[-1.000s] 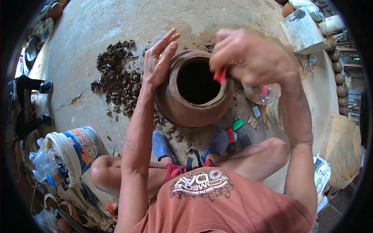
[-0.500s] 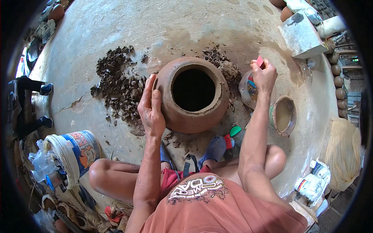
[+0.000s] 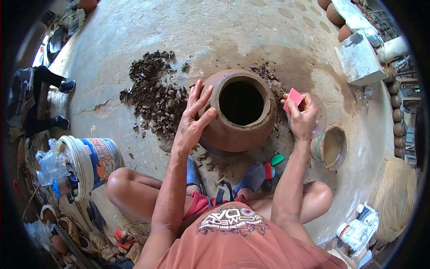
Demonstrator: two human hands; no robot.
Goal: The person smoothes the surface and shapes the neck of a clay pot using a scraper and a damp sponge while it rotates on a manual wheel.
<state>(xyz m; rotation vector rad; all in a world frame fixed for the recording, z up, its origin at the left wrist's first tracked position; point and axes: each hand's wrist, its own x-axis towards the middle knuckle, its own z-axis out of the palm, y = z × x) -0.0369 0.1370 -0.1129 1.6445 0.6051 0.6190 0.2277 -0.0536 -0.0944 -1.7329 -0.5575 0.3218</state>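
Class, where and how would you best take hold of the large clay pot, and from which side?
Probably cup the rounded body of the large clay pot with a hand from either side: its mouth faces up and its flanks bulge wider than the opening. The left hand rests on the left flank. The uneven rim looks a poorer hold.

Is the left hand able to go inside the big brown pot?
Probably yes. The left hand seems to rest against the side of the brown pot, near its wide, uncovered mouth. Nothing blocks the opening; the right hand, holding a pink piece, is off to the side.
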